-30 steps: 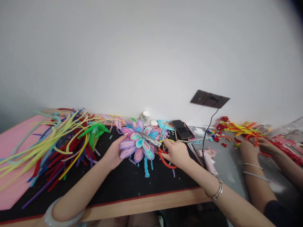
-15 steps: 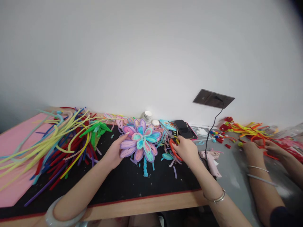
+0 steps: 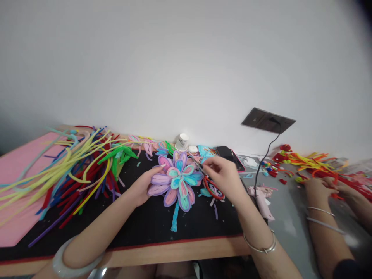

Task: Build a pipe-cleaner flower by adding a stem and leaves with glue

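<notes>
My left hand (image 3: pixel 145 185) grips a large fuzzy pipe-cleaner flower (image 3: pixel 175 180) by its left petals, thumb on top. Its petals are purple, pink and turquoise, and a twisted turquoise stem (image 3: pixel 174 219) points down towards the table's front edge. Right of the flower, my right hand (image 3: pixel 222 176) has its fingers bent together at the metal part of red-handled scissors (image 3: pixel 214 188). The scissors' blades point up and left towards the petals. My fingers partly cover the scissors' middle.
Loose pipe cleaners (image 3: pixel 72 170) and green leaf shapes (image 3: pixel 119 154) lie left, partly over a pink sheet (image 3: pixel 17 232). A paper cup (image 3: pixel 182 142) and a phone (image 3: pixel 227 154) stand near the wall. A pink glue gun (image 3: pixel 264 205) lies right. Another person's hands (image 3: pixel 318 190) work with orange pipe cleaners.
My right hand has shifted from the scissors' red handles to their metal part. The flower has tilted, and its stem has swung slightly left and shows more.
</notes>
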`<state>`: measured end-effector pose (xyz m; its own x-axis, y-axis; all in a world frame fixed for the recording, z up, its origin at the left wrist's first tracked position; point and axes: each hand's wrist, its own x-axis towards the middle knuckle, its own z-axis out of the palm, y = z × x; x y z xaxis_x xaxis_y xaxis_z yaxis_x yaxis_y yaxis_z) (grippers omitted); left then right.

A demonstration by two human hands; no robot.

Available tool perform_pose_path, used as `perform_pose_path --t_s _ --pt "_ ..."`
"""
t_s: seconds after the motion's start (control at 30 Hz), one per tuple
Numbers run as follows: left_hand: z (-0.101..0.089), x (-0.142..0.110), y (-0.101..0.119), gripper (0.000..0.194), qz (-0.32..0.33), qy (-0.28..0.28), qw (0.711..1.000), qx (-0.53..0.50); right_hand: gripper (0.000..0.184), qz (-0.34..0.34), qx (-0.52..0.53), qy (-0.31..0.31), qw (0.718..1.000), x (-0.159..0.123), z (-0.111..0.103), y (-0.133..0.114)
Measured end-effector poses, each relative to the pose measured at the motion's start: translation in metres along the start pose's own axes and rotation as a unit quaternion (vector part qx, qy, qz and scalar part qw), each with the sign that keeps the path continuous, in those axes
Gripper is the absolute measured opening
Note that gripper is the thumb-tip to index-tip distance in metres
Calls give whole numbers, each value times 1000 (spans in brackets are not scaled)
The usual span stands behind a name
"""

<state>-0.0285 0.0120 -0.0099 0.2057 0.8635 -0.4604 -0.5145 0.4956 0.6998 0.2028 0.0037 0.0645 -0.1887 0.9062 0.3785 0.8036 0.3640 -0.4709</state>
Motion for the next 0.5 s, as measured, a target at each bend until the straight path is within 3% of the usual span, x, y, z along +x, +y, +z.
perform_pose_path --t_s 0.1,0.23,0.5 --pt "0 0 0 16 -12 -7 1000 7 5 -70 28 -67 995 10 26 -23" --pt "0 0 0 15 -14 -34 999 7 13 -86 16 -102 991 20 51 -24" --pt "1 0 -1 14 -15 -26 1000 0 19 -83 11 -125 989 23 47 -21"
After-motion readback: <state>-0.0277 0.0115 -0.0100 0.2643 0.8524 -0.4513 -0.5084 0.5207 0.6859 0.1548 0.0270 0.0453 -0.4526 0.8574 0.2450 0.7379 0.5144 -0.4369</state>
